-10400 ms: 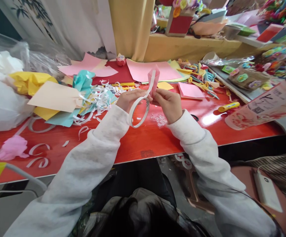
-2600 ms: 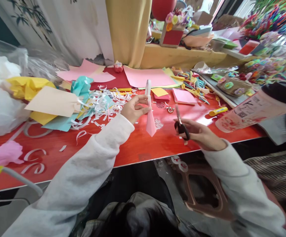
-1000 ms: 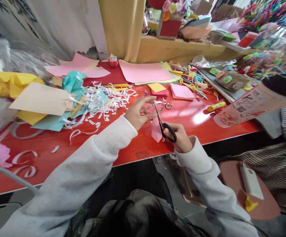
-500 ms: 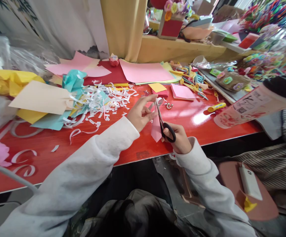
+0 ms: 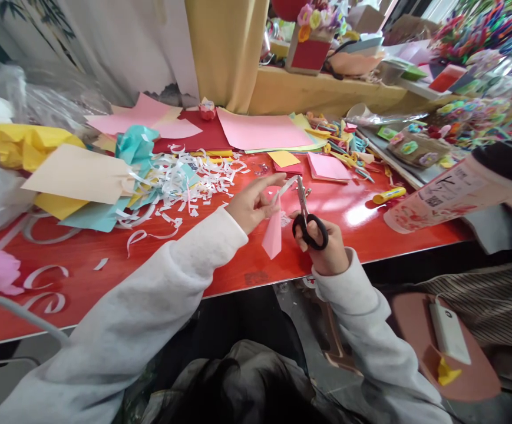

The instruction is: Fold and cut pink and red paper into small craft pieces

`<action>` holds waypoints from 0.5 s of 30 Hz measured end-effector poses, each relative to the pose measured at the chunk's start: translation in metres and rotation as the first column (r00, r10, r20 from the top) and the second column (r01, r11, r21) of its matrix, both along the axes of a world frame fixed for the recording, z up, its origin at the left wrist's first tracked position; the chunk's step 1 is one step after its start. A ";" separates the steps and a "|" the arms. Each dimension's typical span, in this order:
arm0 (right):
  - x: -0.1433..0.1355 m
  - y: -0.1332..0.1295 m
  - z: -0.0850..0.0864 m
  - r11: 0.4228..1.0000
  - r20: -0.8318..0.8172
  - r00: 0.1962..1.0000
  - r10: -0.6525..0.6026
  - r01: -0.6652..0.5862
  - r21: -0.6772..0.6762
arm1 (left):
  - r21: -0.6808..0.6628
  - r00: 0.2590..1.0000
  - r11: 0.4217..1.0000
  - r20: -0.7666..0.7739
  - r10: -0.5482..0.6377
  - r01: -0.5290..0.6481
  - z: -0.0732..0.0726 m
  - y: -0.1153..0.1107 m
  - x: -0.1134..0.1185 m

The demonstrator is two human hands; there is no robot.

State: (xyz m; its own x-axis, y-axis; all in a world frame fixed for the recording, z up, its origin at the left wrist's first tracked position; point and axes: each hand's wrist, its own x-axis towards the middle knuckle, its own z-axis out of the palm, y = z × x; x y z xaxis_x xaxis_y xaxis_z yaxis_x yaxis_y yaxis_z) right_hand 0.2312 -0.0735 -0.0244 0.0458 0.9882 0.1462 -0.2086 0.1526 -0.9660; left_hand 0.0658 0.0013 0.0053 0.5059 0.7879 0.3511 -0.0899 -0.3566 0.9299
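My left hand [image 5: 254,203] pinches the upper part of a folded pink paper [image 5: 272,237], which hangs down over the red table. A narrow pale strip [image 5: 288,185] runs from the left fingers toward the scissor tips. Black-handled scissors [image 5: 303,206] are in my right hand [image 5: 326,247], with fingers through the handle loops. The blades point up and away from me and look nearly closed. Their tips touch or nearly touch the strip's end. The scissors stand to the right of the pink paper, apart from its lower part.
White paper shreds [image 5: 189,182] spread left of my hands. Pink paper squares [image 5: 329,166] and a yellow square [image 5: 283,158] lie behind them. A printed cup [image 5: 441,191] with a dark lid stands right, near a yellow tube [image 5: 388,195]. Large pink sheets [image 5: 264,129] lie at the back.
My right hand and the scissors have moved right, away from the pink paper. The pale strip now stretches between my left fingers and the blade tips. The paper's lower end has swung slightly left.
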 end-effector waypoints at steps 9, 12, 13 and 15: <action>0.003 0.003 0.004 0.936 -0.058 0.944 0.324 -0.329 -0.127 | -0.029 0.951 0.989 -0.281 0.131 -0.145 0.010 0.017 -0.016; 0.002 0.004 0.005 0.920 -0.080 0.923 0.375 -0.381 -0.086 | 0.014 0.883 0.983 -0.436 0.173 -0.185 0.007 0.016 -0.012; 0.002 0.004 0.006 0.910 -0.078 0.913 0.401 -0.407 -0.083 | 0.060 0.857 0.980 -0.477 0.196 -0.191 0.006 0.015 -0.011; 0.002 0.003 0.008 0.886 -0.060 0.891 0.451 -0.454 -0.089 | 0.156 0.833 0.974 -0.506 0.223 -0.166 0.004 0.014 -0.009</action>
